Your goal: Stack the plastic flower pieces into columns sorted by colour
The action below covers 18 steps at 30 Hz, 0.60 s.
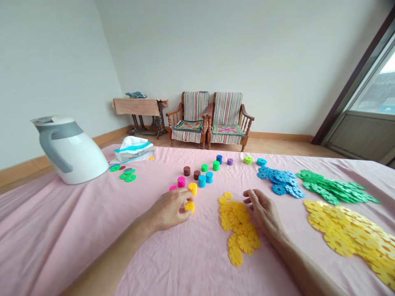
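Note:
My left hand (169, 210) rests on the pink tablecloth (92, 230) with its fingertips closed on a small stack of yellow discs (189, 206). Just beyond it stand another yellow stack (193, 188) and a pink stack (181, 181). My right hand (264, 211) lies with fingers spread and holds nothing. It touches the right edge of a loose pile of yellow snowflake discs (239, 231).
Several short stacks in brown, blue, green and purple (206, 174) stand mid-table. Piles of blue (280, 181), green (333, 190) and yellow discs (352, 234) lie at the right. A white jug (69, 150), a tissue pack (133, 149) and loose green discs (128, 175) are at the left.

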### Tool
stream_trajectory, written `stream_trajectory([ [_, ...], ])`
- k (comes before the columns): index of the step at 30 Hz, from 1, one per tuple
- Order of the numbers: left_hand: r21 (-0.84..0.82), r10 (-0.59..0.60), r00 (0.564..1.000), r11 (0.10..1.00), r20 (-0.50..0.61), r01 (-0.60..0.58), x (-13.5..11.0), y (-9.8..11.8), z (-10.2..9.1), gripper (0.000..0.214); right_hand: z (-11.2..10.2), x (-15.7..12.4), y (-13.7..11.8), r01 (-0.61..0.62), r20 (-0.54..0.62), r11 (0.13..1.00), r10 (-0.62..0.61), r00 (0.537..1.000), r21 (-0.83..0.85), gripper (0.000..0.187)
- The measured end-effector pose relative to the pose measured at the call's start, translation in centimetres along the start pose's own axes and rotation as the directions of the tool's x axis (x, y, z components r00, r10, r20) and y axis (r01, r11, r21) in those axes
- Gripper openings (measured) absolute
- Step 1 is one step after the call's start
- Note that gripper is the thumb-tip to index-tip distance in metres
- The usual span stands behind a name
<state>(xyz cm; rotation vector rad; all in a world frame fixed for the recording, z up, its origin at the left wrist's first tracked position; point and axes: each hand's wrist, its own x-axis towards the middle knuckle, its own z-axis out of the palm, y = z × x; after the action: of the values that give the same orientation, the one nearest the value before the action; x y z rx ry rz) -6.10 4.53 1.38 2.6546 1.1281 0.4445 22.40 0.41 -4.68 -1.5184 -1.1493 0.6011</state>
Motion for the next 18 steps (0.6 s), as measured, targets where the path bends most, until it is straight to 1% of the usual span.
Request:
stream_trajectory([
  [2,-0.028,0.003,0.998,1.0,-0.068,-0.005,0.0,0.3,0.1,0.024,-0.5,0.3,0.0,-0.015,-0.143,0.985,0.041,0.989,0.173,0.04],
  [3,-0.046,0.004,0.995,0.999,-0.104,-0.009,0.1,0.6,0.1,0.024,-0.8,0.5,0.0,-0.025,-0.205,0.963,0.082,0.975,0.269,0.04],
  [4,-0.065,0.006,0.992,0.998,-0.128,-0.015,0.1,1.0,0.3,0.022,-1.0,0.7,0.1,-0.04,-0.241,0.933,0.134,0.961,0.358,0.04],
  [6,-0.104,0.027,0.991,0.994,-0.129,-0.04,0.2,2.2,0.8,0.016,-1.5,1.1,0.3,-0.084,-0.246,0.867,0.231,0.941,0.491,0.041],
  [7,-0.121,0.047,0.993,0.991,-0.106,-0.06,0.2,2.8,1.2,0.014,-1.6,1.2,0.4,-0.1,-0.234,0.842,0.259,0.937,0.53,0.041],
  [10,-0.16,0.11,0.994,0.981,-0.011,-0.11,0.4,4.8,2.4,0.018,-1.7,1.3,0.6,-0.112,-0.21,0.825,0.269,0.94,0.554,0.042],
  [13,-0.143,0.136,0.99,0.981,0.039,-0.129,0.8,6.2,3.4,0.027,-1.6,1.2,0.8,-0.107,-0.207,0.837,0.253,0.945,0.536,0.043],
  [15,-0.118,0.15,0.987,0.983,0.058,-0.142,1.2,6.8,3.8,0.03,-1.6,1.2,0.9,-0.106,-0.201,0.841,0.246,0.948,0.53,0.043],
  [18,-0.076,0.193,0.976,0.98,0.101,-0.186,1.8,7.1,3.9,0.025,-1.7,1.3,1.1,-0.111,-0.188,0.848,0.239,0.953,0.518,0.043],
])
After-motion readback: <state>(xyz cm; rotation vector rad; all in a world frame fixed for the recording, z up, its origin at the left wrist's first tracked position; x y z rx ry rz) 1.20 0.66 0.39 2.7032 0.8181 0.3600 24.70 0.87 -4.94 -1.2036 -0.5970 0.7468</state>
